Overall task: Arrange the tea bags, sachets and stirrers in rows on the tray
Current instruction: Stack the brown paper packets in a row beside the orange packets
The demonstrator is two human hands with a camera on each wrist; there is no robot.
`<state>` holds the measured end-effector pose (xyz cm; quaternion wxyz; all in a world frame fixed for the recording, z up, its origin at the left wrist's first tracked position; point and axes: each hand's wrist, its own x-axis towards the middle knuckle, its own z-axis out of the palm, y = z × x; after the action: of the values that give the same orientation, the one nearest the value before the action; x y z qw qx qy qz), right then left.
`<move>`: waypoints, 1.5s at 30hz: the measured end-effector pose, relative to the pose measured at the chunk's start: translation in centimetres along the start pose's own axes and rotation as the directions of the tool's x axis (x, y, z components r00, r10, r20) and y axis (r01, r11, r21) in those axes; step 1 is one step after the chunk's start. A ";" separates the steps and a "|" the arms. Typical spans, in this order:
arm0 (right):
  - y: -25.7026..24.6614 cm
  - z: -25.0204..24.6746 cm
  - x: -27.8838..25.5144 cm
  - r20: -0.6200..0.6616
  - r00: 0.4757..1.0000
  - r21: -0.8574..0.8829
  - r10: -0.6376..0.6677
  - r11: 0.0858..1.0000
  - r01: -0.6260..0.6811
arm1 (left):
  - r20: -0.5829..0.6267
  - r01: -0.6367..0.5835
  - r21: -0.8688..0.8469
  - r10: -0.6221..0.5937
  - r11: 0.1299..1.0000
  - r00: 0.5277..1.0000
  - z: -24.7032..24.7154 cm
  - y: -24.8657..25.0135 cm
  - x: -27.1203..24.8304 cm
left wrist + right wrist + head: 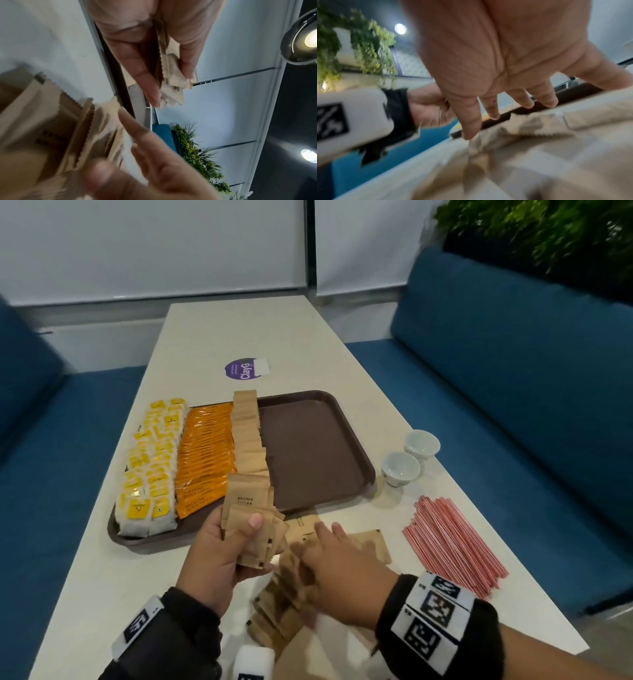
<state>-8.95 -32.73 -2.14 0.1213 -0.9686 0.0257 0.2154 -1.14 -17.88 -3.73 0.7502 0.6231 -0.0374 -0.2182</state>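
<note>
White table (102, 559): left hand (219, 556) fingers pinching brown sachets (251, 529), right hand (342, 573) fingers spread; stirrers (452, 546) only overhead.

"BROWN" is printed on the top brown sachet (247, 497) just in front of the tray (318, 440). Beyond the tray, a purple round sticker (241, 369) on the desk (239, 330) reads "ClayG". The orange sachets' (205, 453) print is too blurred to read.

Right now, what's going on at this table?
A person is laying out drink supplies on a brown tray. Rows of yellow tea bags, orange sachets and brown sugar sachets already fill its left part. The left hand holds a fanned bunch of brown sachets, and the right hand reaches with spread fingers over loose ones on the table. The red stirrers lie beside the tray.
</note>
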 end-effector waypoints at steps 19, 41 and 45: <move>-0.4 -9.0 7.6 -0.326 0.945 0.824 -0.023 0.483 0.296 | -0.017 -0.013 0.195 0.016 0.981 1.000 -0.3 2.2 3.6; -0.2 -11.9 12.4 -0.188 0.982 0.923 -0.012 0.340 0.181 | -0.148 -0.108 0.037 0.112 0.994 0.983 -1.9 3.8 8.4; 0.6 -14.4 15.1 -0.277 0.954 0.924 0.115 0.303 0.232 | -0.183 -0.078 0.016 0.080 0.997 0.980 -2.3 3.7 8.6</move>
<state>10.57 -36.82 4.01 0.6710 -0.7300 0.1293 0.0090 8.38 -18.52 -2.61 0.7558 0.6418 0.0062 -0.1297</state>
